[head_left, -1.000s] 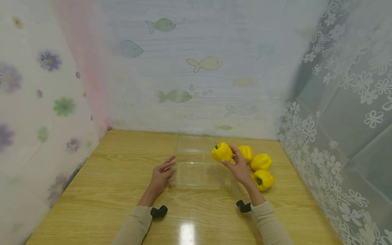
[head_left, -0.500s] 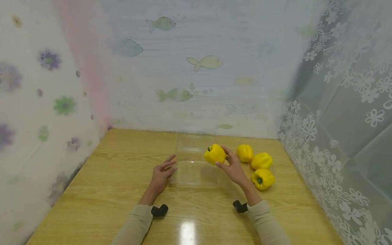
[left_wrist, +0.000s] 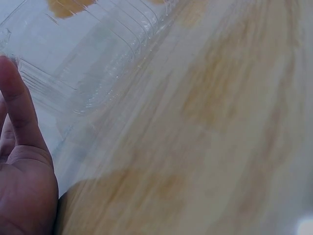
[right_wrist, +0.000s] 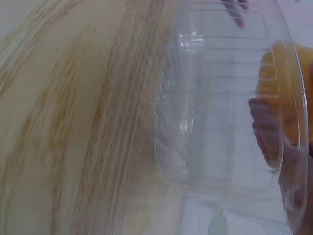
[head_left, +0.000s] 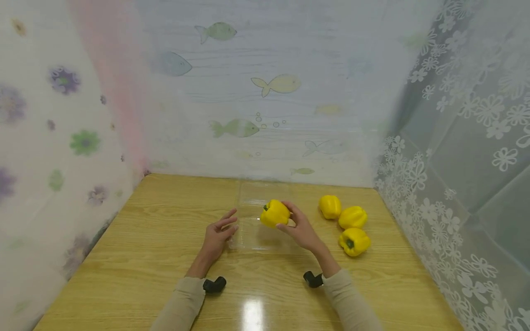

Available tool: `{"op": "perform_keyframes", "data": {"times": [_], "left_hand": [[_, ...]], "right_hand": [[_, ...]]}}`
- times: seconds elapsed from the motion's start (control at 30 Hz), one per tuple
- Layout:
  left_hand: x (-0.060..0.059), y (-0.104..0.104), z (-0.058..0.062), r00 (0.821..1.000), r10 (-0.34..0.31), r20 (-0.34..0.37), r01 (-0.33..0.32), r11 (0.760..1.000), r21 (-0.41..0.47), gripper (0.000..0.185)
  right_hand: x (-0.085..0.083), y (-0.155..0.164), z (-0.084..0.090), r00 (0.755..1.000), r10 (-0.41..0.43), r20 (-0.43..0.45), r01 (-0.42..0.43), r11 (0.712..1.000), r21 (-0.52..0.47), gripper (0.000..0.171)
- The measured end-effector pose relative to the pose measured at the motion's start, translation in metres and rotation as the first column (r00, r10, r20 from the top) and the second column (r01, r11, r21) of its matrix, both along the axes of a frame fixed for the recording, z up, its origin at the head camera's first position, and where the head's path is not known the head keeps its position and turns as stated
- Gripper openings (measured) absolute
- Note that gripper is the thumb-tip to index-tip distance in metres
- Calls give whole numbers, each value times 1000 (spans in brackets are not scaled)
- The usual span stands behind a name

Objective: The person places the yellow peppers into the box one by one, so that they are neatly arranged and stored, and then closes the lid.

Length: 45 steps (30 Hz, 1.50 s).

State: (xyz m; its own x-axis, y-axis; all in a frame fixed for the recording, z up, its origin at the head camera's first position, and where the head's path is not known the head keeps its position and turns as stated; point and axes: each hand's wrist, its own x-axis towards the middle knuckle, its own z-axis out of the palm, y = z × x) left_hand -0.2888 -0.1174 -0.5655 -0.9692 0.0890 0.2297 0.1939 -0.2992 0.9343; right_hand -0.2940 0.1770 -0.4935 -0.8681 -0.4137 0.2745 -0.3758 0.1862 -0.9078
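My right hand (head_left: 300, 227) grips a yellow bell pepper (head_left: 274, 213) and holds it above the clear plastic clamshell box (head_left: 256, 230) lying open in the middle of the wooden table (head_left: 136, 248). The right wrist view shows the pepper (right_wrist: 288, 98) blurred through the box's clear wall (right_wrist: 220, 112). My left hand (head_left: 218, 233) rests with straight fingers against the box's left edge; the left wrist view shows a finger (left_wrist: 17, 107) beside the ridged plastic (left_wrist: 88, 58).
Three more yellow peppers (head_left: 330, 206) (head_left: 353, 217) (head_left: 354, 242) lie on the table to the right of the box. Patterned curtains close in the back, left and right sides. The table's front edge runs below my sleeves.
My right hand has carried the pepper leftward, from beside the other peppers to above the clear box. The left hand has stayed at the box's edge.
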Motion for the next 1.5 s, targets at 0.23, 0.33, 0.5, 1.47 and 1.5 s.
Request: {"op": "perform_keyframes", "data": {"times": [0.23, 0.33, 0.5, 1.47, 1.5], "left_hand": [[1, 1, 2, 1000, -16, 4, 16, 1000, -4, 47], [0, 1, 3, 1000, -23, -1, 23, 1000, -11, 49], [2, -1, 4, 1000, -19, 5, 19, 999, -28, 46], [1, -1, 5, 1000, 2, 18, -1, 998, -64, 40], [1, -1, 5, 1000, 0, 16, 1, 998, -67, 40]], "right_hand": [[-3, -12, -1, 1000, 18, -1, -18, 999, 40, 68], [-4, -18, -3, 1000, 25, -11, -24, 997, 77, 68], [-7, -29, -6, 1000, 26, 10, -28, 991, 133, 68], [-23, -49, -25, 997, 31, 70, -44, 979, 201, 69], [-23, -49, -25, 997, 29, 76, -44, 979, 200, 69]]}}
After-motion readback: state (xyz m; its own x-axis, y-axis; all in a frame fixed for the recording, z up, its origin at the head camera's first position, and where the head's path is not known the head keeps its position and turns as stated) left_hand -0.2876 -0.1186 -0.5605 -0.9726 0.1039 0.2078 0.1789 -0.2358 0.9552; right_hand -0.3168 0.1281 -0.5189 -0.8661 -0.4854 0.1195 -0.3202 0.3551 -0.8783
